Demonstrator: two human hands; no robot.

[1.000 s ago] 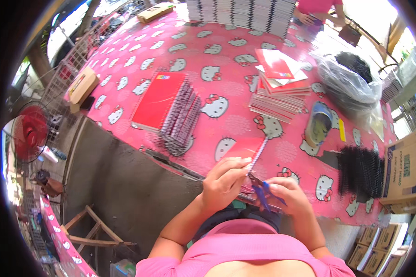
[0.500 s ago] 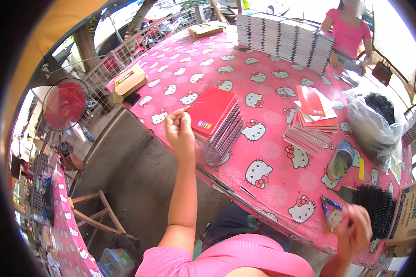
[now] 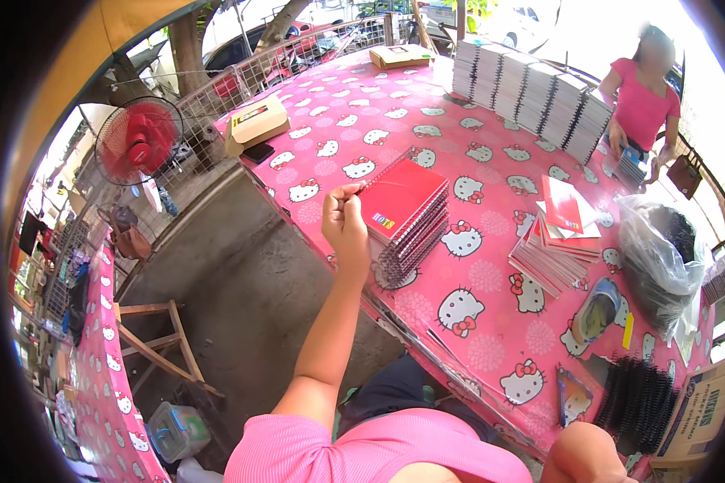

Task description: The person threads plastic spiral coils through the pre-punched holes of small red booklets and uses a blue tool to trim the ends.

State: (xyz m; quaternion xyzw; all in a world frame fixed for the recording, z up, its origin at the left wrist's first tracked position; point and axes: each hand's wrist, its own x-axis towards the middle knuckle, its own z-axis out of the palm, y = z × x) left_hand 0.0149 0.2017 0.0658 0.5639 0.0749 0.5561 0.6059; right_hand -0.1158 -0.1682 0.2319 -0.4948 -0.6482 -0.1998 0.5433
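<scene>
Centre frame, a tug by our pinched left hand (image 3: pixel 345 216) could skew the red notebook stack (image 3: pixel 407 200); right hand unseen.

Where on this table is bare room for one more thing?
Bare cloth lies between the red notebook stack and the loose paper pile, and from that stack back to the white stacks. Crowded: right end, with pliers, black coils, carton, plastic bag.
</scene>
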